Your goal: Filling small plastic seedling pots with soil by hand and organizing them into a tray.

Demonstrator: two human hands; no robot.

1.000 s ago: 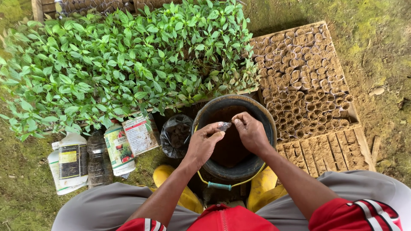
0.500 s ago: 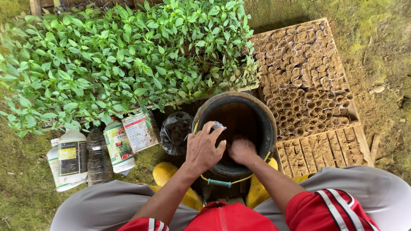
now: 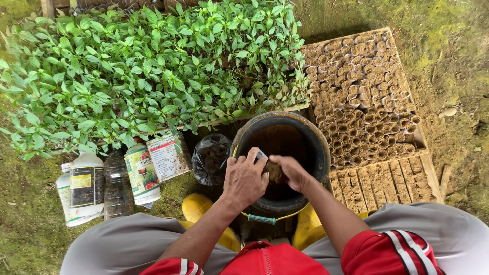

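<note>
Here, over the mouth of the black bucket [image 3: 321, 147], my two hands meet around a small brown plug of soil [image 3: 275, 173]. My left hand [image 3: 244, 179] cups a little clear sleeve [image 3: 260, 155] against the plug from the left, fingers curled round it, while my right hand [image 3: 291, 172] presses in from the right, fingertips closed on the soil. The plug sits squarely between both palms, just inside the near rim and above the dark fill deeper in the bucket, so neither hand is nearer than the other; I judge that its short axis runs hand to hand. How tightly the left thumb bears on the sleeve I cannot tell, since my knuckles hide it. Filled paper-like pots stand packed in the wooden tray [image 3: 423, 137] up and to my right, well apart from my grip. Green seedlings [image 3: 147, 76] crowd the left, with bottles [image 3: 86, 186] and a dark bag [image 3: 211, 158] just beside the bucket.
</note>
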